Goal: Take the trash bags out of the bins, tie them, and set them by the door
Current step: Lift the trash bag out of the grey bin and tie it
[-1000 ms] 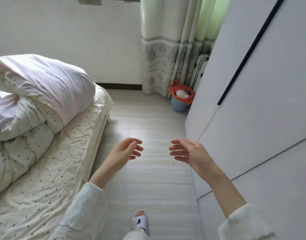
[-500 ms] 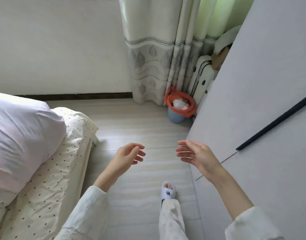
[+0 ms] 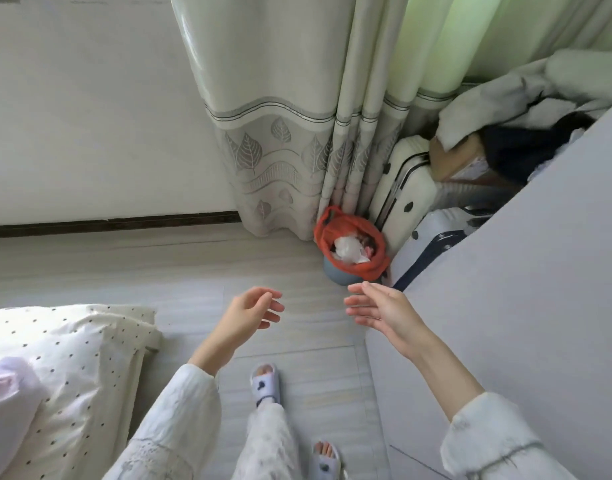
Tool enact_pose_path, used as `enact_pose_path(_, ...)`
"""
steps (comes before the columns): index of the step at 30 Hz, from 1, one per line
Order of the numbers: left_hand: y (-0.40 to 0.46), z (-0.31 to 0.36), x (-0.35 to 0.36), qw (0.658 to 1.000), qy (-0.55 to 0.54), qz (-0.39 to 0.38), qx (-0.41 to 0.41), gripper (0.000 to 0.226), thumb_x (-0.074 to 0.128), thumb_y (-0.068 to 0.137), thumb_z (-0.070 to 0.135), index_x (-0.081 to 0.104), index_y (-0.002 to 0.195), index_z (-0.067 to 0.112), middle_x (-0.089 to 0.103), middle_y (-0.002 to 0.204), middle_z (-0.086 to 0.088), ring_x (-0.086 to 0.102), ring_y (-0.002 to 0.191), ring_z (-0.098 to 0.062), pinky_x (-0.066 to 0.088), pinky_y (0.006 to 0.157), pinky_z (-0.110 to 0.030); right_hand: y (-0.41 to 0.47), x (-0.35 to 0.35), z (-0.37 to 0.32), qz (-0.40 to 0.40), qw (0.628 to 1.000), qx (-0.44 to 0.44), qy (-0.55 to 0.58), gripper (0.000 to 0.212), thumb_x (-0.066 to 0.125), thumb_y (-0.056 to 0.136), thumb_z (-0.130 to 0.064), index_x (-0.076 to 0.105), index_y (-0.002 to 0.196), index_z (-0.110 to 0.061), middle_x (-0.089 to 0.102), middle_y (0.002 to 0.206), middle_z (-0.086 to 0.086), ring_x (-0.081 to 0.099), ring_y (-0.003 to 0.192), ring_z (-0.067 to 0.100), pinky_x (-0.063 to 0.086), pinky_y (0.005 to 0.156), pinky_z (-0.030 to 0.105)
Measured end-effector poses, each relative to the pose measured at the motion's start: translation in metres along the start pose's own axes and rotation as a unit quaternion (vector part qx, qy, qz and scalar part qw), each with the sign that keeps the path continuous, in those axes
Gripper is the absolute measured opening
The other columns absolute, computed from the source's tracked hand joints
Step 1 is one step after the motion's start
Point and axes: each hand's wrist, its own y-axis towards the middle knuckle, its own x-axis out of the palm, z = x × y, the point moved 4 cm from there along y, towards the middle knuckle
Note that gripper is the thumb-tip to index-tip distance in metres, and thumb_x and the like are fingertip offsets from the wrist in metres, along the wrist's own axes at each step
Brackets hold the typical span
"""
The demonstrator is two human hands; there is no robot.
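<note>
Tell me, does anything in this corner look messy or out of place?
Mostly the heap of clothes dumped on top of the white suitcase in the corner. The orange trash bag sits in its blue bin, one handle loop sticking up; nothing has spilled on the floor. Both hands are empty.

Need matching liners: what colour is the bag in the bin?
Orange-red trash bag, seen in the head view.

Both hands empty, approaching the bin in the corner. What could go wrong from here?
1. The orange plastic trash bag looks full of crumpled white waste; lifting by one edge might spill it.
2. The small blue-grey bin sits tight against the cream hard-shell suitcase and patterned curtain, so the bag may snag.
</note>
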Motion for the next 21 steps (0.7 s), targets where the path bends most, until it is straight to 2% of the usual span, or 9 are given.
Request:
enact_pose_path(5,0.134,0.020,-0.002,0.996,0.042,-0.065,-0.035,0.023,0.036,0.097,0.014,0.059,0.095,0.014,0.063,0.085,-0.005,0.061,0.061,-0.008,0.048,0.053,-0.010,0.111,-0.011,-0.033,0.057,0.997,0.027,0.045,0.026,0.038,0.099,-0.019,0.059,0.107,-0.005,0.064,0.084,0.007,0.061,0.074,0.020,0.047,0.067,0.025)
enact_pose_path(9,0.251,0.031,0.002,0.987,0.096,-0.111,-0.068,0.022,0.035,0.096,0.013,0.057,0.098,0.012,0.060,0.088,-0.008,0.056,0.068,-0.015,0.045,0.049,-0.008,0.204,-0.027,-0.040,0.140,0.984,0.079,0.081,0.025,0.038,0.097,-0.015,0.057,0.109,-0.005,0.063,0.084,0.006,0.060,0.072,0.019,0.046,0.066,0.026)
enact_pose_path(13,0.353,0.033,0.004,0.967,0.190,-0.157,-0.070,0.022,0.035,0.095,0.009,0.055,0.101,0.014,0.061,0.095,-0.008,0.056,0.073,-0.016,0.044,0.061,-0.019,0.280,-0.045,-0.033,0.199,0.961,0.140,0.133,0.018,0.040,0.095,-0.011,0.055,0.105,-0.007,0.061,0.083,0.007,0.058,0.070,0.019,0.044,0.065,0.026)
enact_pose_path(16,0.421,0.025,0.014,0.948,0.258,-0.175,-0.065,0.026,0.035,0.091,0.001,0.056,0.106,0.009,0.062,0.101,-0.013,0.054,0.078,-0.023,0.042,0.061,-0.021,0.333,-0.066,-0.013,0.249,0.937,0.184,0.162,0.014,0.042,0.094,-0.011,0.053,0.103,-0.010,0.060,0.087,0.010,0.056,0.069,0.019,0.043,0.064,0.027)
enact_pose_path(19,0.482,0.001,0.032,0.931,0.310,-0.181,-0.063,0.028,0.037,0.091,0.000,0.056,0.112,0.002,0.063,0.113,-0.019,0.055,0.086,-0.029,0.039,0.071,-0.026,0.385,-0.087,0.023,0.281,0.913,0.234,0.179,0.016,0.042,0.095,-0.013,0.050,0.109,-0.011,0.058,0.087,0.009,0.053,0.068,0.017,0.041,0.063,0.026)
enact_pose_path(21,0.520,-0.023,0.045,0.920,0.342,-0.185,-0.058,0.028,0.041,0.091,0.005,0.055,0.116,0.004,0.061,0.118,-0.018,0.058,0.091,-0.029,0.042,0.078,-0.029,0.421,-0.103,0.051,0.292,0.901,0.262,0.183,0.026,0.041,0.097,-0.015,0.049,0.120,-0.007,0.057,0.095,0.012,0.051,0.070,0.017,0.041,0.063,0.027)
